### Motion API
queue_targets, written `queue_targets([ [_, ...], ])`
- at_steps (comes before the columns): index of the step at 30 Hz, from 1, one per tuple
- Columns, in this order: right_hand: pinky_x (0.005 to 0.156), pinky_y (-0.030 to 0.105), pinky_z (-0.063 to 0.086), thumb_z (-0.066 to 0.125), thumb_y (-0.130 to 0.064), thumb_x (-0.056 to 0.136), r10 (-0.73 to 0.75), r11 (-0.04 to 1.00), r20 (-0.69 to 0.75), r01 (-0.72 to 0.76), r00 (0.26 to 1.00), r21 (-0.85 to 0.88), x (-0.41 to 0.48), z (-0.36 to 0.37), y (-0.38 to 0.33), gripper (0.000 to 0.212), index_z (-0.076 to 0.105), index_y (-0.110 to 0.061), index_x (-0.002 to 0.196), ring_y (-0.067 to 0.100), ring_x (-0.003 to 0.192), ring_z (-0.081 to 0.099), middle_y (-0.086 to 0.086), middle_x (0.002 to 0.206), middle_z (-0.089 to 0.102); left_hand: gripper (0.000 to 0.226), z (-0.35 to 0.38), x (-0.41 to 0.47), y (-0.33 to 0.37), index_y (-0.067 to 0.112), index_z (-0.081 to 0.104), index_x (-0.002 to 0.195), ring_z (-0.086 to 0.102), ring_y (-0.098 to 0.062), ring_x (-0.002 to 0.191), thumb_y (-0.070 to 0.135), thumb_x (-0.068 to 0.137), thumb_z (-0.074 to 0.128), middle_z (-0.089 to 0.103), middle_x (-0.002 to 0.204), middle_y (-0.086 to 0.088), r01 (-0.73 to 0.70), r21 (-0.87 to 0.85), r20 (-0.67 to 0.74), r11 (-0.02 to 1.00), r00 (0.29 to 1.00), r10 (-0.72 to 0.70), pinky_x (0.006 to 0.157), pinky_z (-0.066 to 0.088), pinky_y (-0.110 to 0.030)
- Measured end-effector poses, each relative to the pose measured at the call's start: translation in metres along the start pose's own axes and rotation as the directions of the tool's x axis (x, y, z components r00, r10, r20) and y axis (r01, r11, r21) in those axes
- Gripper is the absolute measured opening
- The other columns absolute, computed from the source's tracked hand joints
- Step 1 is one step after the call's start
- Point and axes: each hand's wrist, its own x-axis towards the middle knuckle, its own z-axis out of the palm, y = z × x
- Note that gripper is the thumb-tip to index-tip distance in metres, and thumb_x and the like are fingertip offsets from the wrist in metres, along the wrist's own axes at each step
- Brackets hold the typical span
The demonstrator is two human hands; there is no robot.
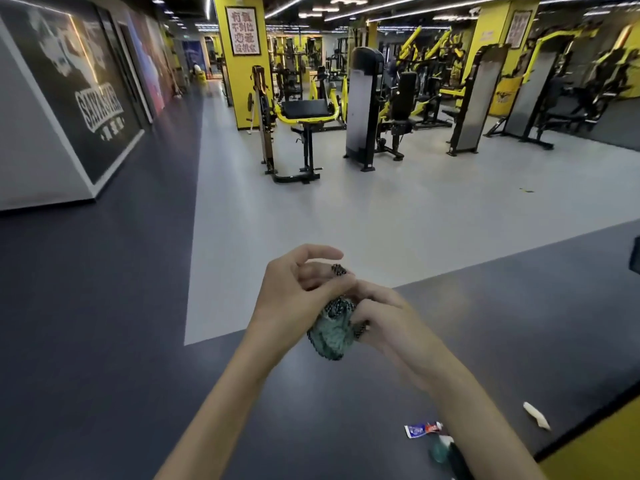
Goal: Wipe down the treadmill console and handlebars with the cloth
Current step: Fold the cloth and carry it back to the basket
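A bunched cloth is pinched at its top by the left grip and is clasped by the curled right grip.

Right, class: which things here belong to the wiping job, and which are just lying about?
Job: cloth, held by left hand and right hand.
Lying about: tube and white scrap on the floor; weight machines behind.
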Motion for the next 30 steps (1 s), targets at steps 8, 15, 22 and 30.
queue_targets([
  [8, 0.077, 0.041, 0.044, 0.050, -0.027, 0.082, -0.098, 0.985, -0.084, 0.085, 0.992, -0.153, 0.122, -0.025, 0.050, 0.026, 0.064, -0.010, 0.096, 0.035, 0.088, 0.055, 0.014, 0.089, 0.062, 0.008, -0.013, 0.120, -0.084, 0.017, 0.071, 0.079, 0.071, -0.016, 0.079, 0.009, 0.081, 0.074, 0.075, 0.077, -0.002, -0.110, 0.020, 0.034, 0.994, 0.993, 0.109, 0.078, 0.056, -0.026],
  [15, 0.065, 0.031, 0.047, 0.049, -0.019, 0.098, -0.320, 0.912, -0.279, 0.215, 0.905, -0.349, 0.237, -0.042, 0.125, 0.022, 0.067, -0.006, 0.096, 0.022, 0.075, 0.059, 0.015, 0.085, 0.065, 0.011, -0.027, 0.234, -0.190, 0.019, 0.073, 0.082, 0.070, -0.006, 0.082, 0.009, 0.085, 0.070, 0.074, 0.079, 0.008, -0.226, -0.014, 0.220, 0.974, 0.949, 0.224, 0.079, 0.054, -0.020],
  [22, 0.087, 0.040, 0.054, 0.066, -0.013, 0.088, -0.379, 0.891, -0.521, 0.149, 0.765, -0.429, 0.285, -0.079, 0.139, 0.010, 0.075, -0.011, 0.092, 0.016, 0.086, 0.069, 0.002, 0.085, 0.074, 0.009, -0.009, 0.313, -0.221, 0.016, 0.075, 0.089, 0.071, -0.009, 0.084, 0.009, 0.086, 0.070, 0.076, 0.084, 0.003, -0.177, -0.048, 0.395, 0.983, 0.900, 0.182, 0.079, 0.053, -0.019],
  [30, 0.073, 0.038, 0.052, 0.069, -0.012, 0.086, -0.408, 0.889, -0.645, 0.120, 0.646, -0.441, 0.288, -0.173, 0.151, 0.007, 0.073, -0.011, 0.081, 0.013, 0.073, 0.064, 0.010, 0.077, 0.072, 0.007, 0.088, 0.374, -0.240, 0.013, 0.075, 0.081, 0.068, -0.004, 0.070, 0.007, 0.080, 0.075, 0.074, 0.073, 0.002, -0.179, -0.104, 0.611, 0.978, 0.764, 0.205, 0.063, 0.049, -0.015],
])
